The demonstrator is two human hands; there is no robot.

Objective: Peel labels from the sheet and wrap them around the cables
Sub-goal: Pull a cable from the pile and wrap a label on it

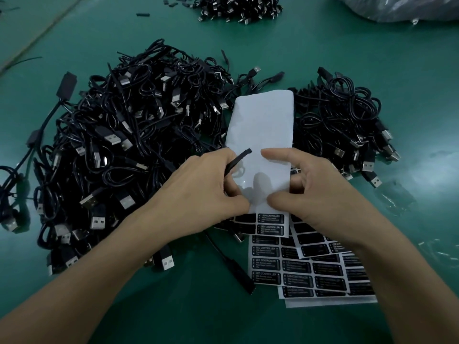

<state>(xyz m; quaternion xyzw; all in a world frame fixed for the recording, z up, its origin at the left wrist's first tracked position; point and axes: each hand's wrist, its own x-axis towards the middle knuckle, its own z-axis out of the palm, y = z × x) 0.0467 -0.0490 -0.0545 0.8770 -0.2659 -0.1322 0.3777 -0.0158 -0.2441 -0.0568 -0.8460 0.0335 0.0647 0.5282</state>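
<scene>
the white label sheet (263,125) stands up in the middle, held just above the green table (248,58). most of it is bare backing. only its bottom rows keep their black labels (270,221), each headed "led controller" in white print, with smaller lines beneath too fine to read. under the sheet's lower end lies a fanned stack of full sheets (310,269), with the same heading on every label sharp enough to read.

the left hand (198,192) comes in at the sheet's left edge. its fingers are curled round a thin black cable (242,157), whose blunt end pokes up across the bare backing. its thumb reaches onto the sheet just above the labels.

the right hand (315,194) comes in at the sheet's right edge and grips the sheet. its thumb presses on the sheet's face, tip almost meeting the left thumb, and its forefinger lies across the sheet higher up. the other fingers are curled beside the right edge. both forearms run down to the bottom corners.

left of the sheet sits a big heap (124,145) of black usb cables, and right of it a smaller heap (342,125). well beyond the sheet's top edge is a third heap (238,8), and to the right of that a clear plastic bag (397,6).
</scene>
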